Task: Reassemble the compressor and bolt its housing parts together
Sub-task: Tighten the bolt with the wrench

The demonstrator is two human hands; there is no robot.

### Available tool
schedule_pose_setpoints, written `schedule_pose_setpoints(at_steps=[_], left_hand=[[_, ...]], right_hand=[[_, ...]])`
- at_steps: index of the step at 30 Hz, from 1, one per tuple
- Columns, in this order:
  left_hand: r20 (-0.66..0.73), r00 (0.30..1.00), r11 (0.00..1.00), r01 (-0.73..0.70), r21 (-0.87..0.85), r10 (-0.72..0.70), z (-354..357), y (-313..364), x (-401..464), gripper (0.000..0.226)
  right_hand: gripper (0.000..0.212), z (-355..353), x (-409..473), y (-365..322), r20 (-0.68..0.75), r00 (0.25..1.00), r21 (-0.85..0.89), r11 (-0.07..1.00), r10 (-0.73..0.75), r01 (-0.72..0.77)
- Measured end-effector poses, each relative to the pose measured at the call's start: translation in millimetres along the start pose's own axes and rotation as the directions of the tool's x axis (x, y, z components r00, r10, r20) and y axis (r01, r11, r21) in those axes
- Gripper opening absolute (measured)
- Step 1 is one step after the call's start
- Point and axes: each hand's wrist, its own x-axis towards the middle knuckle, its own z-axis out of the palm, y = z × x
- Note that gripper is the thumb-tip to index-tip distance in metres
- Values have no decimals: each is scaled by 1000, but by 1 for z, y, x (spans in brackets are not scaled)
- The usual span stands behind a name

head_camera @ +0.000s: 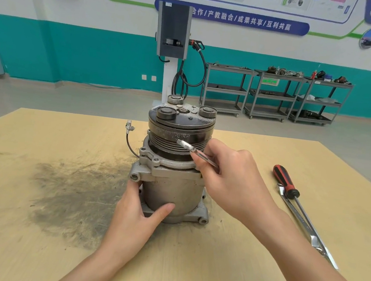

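Compressor [172, 173] upright on stained wooden table [43, 149], left hand [136, 221] gripping it, right hand [228, 180] pinching wrench [195, 152].

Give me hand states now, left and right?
Left hand: grips the compressor body low down, steadying it.
Right hand: holds a small wrench against the pulley side.

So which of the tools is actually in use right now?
The small silver wrench, pinched in the right hand against the compressor. The red-handled screwdriver and long wrench lie untouched on the table.
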Motion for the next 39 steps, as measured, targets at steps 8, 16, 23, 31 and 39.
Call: schedule_pose_setpoints(at_steps=[8, 16, 23, 31, 39], left_hand=[[1, 1000, 1000, -7, 5, 7, 0, 0, 0, 62], [7, 1000, 1000, 0, -11, 0, -1, 0, 0, 62], [9, 1000, 1000, 9, -17, -9, -1, 0, 0, 62], [2, 1000, 1000, 12, 4, -12, 0, 0, 0, 58], [9, 1000, 1000, 9, 6, -9, 0, -1, -1, 59]], right_hand=[[32, -1, 0, 0, 1, 1000, -13, 1000, -2, 2], [46, 1, 0, 0, -21, 1000, -23, 1000, 13, -13], [42, 2, 0, 0, -23, 1000, -21, 1000, 13, -14], [37, 1, -1, -1, -7, 1000, -33, 999, 14, -15], [39, -1, -1, -2, 11, 1000, -36, 999, 25, -25]])
